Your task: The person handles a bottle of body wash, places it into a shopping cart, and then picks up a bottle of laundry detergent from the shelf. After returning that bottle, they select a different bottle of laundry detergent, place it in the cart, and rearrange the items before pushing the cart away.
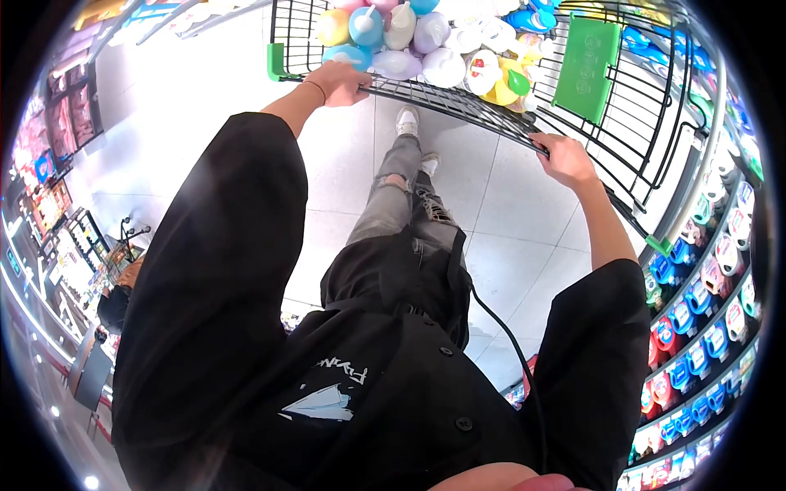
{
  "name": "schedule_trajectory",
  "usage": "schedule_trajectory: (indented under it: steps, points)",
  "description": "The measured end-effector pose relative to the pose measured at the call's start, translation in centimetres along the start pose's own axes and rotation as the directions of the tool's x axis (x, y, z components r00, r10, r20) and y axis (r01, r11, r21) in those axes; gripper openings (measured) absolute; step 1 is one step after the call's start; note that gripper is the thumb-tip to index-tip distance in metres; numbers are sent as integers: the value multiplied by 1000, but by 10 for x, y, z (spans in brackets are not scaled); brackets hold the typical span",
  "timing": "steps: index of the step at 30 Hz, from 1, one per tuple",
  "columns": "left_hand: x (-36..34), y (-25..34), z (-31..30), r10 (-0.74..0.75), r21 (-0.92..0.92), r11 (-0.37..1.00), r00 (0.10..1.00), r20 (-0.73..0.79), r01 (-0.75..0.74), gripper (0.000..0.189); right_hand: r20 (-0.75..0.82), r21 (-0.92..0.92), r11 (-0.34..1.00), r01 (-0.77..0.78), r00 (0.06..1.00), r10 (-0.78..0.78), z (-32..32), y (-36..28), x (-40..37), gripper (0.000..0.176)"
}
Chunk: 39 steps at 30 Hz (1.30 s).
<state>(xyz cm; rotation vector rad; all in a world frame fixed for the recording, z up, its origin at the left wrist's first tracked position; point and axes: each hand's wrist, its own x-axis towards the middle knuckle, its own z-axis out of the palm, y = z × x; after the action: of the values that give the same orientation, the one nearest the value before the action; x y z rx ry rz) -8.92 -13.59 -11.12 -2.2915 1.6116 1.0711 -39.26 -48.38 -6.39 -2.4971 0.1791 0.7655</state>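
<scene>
A black wire shopping cart (458, 105) with green corner pieces stands in front of me at the top of the view. My left hand (340, 83) is closed around its near bar, by the left corner. Farther right along that same side, my right hand (566, 159) is closed on the bar too, fingers partly hidden. Just beyond my left hand, inside the cart, are several pastel bottles (399, 65) in blue, lilac, white and yellow. A yellow bottle with a green part (514, 82) lies nearer the right. A green panel (586, 69) is attached to the wire.
Curved by the lens, shelves of blue, red and white bottles (698, 295) run along my right. Pale floor tiles (327, 176) lie under my feet. Another person's dark-haired head (115, 304) shows at the left, near more store shelving (70, 123).
</scene>
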Motion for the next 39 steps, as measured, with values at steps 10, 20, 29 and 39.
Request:
schedule_trajectory:
  steps: [10,20,29,39]
  points:
    - [0,-3,-4,11,-39,999,998,54,-9,15,4,-25,1000,-2,1000,2,0,0,2,26]
    - [1,-4,0,25,-23,999,999,38,-24,16,-23,-46,999,22,999,-23,5,2,0,25]
    - [1,0,0,26,18,1000,1000,-8,-25,16,-44,-90,995,37,998,-41,9,7,-1,27]
    - [-4,9,1,-38,125,991,997,-63,46,23,-130,-75,992,98,986,-107,11,7,-1,22]
